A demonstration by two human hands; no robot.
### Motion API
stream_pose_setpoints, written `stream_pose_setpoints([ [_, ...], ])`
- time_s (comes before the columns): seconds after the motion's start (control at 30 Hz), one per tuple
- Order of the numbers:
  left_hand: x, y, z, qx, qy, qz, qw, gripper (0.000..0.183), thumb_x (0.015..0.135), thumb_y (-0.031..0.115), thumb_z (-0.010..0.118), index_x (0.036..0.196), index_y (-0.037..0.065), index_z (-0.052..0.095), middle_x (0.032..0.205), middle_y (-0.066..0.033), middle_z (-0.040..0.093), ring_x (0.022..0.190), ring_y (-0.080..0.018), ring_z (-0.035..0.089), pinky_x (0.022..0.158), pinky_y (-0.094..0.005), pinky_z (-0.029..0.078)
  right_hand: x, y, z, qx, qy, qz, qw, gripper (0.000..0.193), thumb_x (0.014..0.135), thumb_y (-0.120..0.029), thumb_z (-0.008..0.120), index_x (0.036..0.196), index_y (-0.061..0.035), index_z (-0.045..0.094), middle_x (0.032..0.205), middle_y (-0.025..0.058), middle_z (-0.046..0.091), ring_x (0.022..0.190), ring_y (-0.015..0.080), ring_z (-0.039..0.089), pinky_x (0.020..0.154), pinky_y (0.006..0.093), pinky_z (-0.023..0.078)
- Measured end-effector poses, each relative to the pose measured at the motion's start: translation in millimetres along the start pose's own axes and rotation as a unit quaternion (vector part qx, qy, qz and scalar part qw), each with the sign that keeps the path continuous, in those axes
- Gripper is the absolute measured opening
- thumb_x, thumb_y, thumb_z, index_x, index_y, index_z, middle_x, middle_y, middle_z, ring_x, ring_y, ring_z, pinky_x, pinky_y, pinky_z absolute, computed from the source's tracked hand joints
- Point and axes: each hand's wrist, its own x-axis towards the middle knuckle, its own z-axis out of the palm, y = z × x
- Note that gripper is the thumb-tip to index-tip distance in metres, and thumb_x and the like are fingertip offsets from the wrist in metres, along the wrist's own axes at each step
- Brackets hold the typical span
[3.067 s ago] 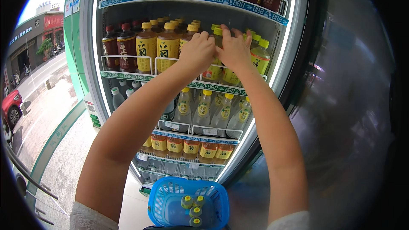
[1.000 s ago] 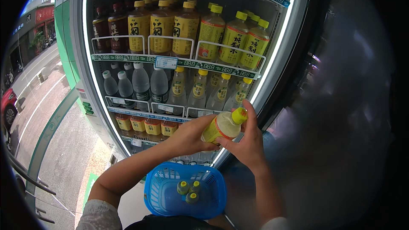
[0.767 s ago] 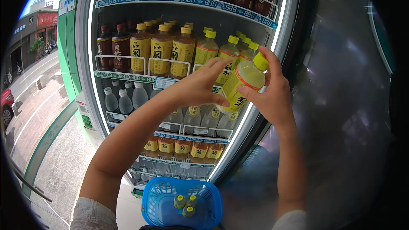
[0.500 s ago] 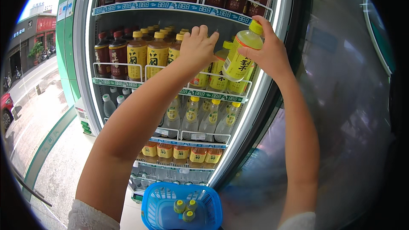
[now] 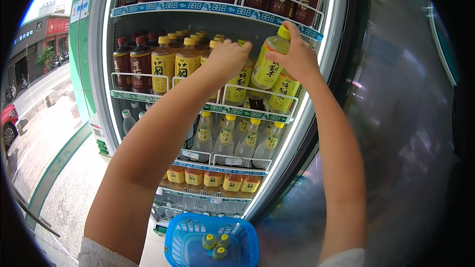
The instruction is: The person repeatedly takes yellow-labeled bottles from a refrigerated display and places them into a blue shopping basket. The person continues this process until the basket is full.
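My right hand (image 5: pixel 297 59) has its grip closed on the yellow-capped bottle (image 5: pixel 269 66), long axis tilted cap-up just above the second shelf's front rail (image 5: pixel 262 94); my left hand (image 5: pixel 227 62), curled over neighbouring bottle tops (image 5: pixel 217 44), holds nothing.

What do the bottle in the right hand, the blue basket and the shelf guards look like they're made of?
The bottle in the right hand looks like clear plastic: yellowish drink shows through, with a glossy label and a yellow screw cap. The blue basket seems moulded plastic, judging by its even lattice walls and dull sheen. The shelf guards look like white-coated wire, thin bent rods, though plastic cannot be ruled out.
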Motion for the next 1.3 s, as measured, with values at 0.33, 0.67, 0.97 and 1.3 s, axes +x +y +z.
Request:
stream_pose_setpoints([
  [0.33, -4, 2, -2, -0.033, 0.01, -0.024, 0.999, 0.07, 0.08, 0.015, 0.08, 0.14, 0.013, 0.044, 0.115, -0.0133, 0.066, 0.11, -0.0325, 0.064, 0.086, -0.0443, 0.054, -8, 17, 50, -0.076, -0.105, 0.004, 0.992, 0.095, 0.071, -0.053, 0.08, 0.149, -0.0179, 0.04, 0.13, 0.0186, 0.063, 0.131, 0.0351, 0.05, 0.118, 0.0514, 0.018],
  [0.67, -24, 14, 35, -0.139, 0.218, 0.052, 0.964, 0.07, 0.084, 0.013, 0.071, 0.146, 0.01, 0.039, 0.127, -0.0157, 0.06, 0.119, -0.0343, 0.059, 0.095, -0.0438, 0.051, -57, 37, 62, -0.137, 0.184, -0.172, 0.958, 0.072, 0.082, -0.045, 0.077, 0.141, -0.0164, 0.049, 0.117, 0.011, 0.066, 0.119, 0.0288, 0.057, 0.114, 0.0568, 0.023],
  [0.97, -365, 69, 180, -0.435, -0.352, 0.026, 0.828, 0.052, 0.088, 0.021, 0.072, 0.135, 0.007, 0.054, 0.119, -0.0183, 0.066, 0.106, -0.034, 0.066, 0.089, -0.0425, 0.054, -432, -60, 115, 0.317, -0.346, 0.097, 0.878, 0.03, 0.083, -0.017, 0.075, 0.107, -0.0024, 0.065, 0.094, 0.0134, 0.07, 0.084, 0.0303, 0.067, 0.071, 0.0424, 0.053],
  [1.3, -590, 167, 306, -0.459, -0.602, -0.122, 0.642, 0.083, 0.083, 0.024, 0.077, 0.152, 0.009, 0.032, 0.144, -0.0277, 0.045, 0.123, -0.0439, 0.054, 0.102, -0.0471, 0.047, -675, -107, 168, 0.057, -0.62, 0.113, 0.774, 0.054, 0.085, -0.033, 0.073, 0.129, -0.0086, 0.055, 0.094, 0.0183, 0.072, 0.081, 0.0363, 0.072, 0.068, 0.0481, 0.058],
])
